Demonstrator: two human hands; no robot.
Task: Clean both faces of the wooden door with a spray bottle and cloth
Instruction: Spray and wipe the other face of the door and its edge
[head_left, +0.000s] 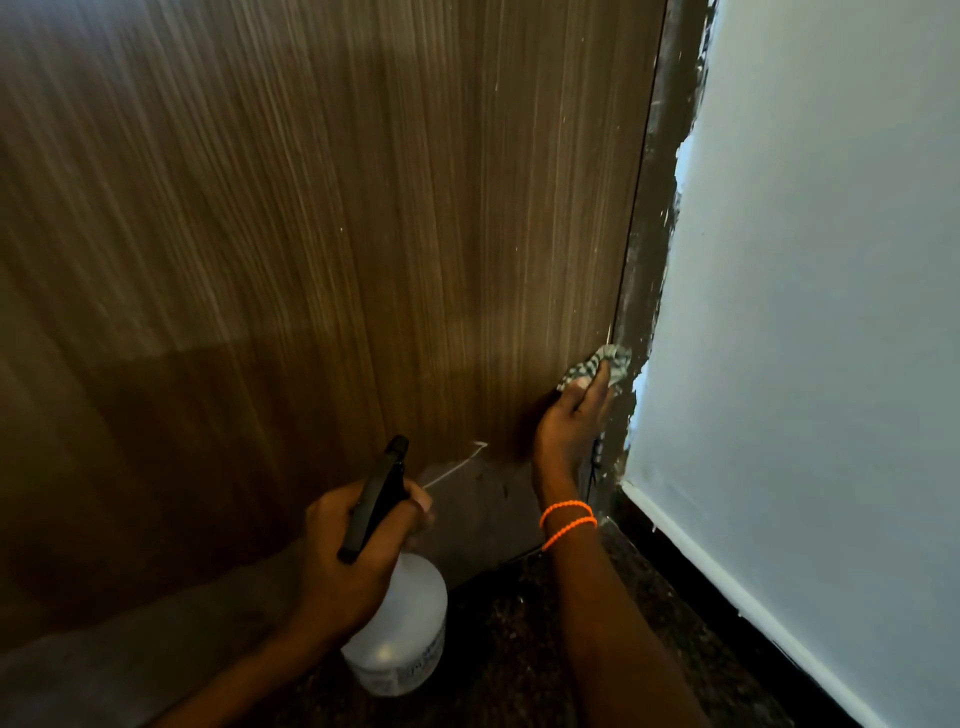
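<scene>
The brown wooden door (322, 249) fills most of the head view, with a grey metal kick plate along its foot. My left hand (348, 561) grips a translucent white spray bottle (400, 629) by its black trigger head, nozzle aimed at the door's lower part. My right hand (571, 421), with orange bead bracelets on the wrist, presses a black-and-white patterned cloth (597, 369) against the door low down at its right edge, beside the frame.
A dark, paint-smeared door frame (654, 218) runs up the door's right edge. A pale blue wall (821, 312) with a white-and-black skirting stands on the right. Dark speckled stone floor (519, 649) lies below.
</scene>
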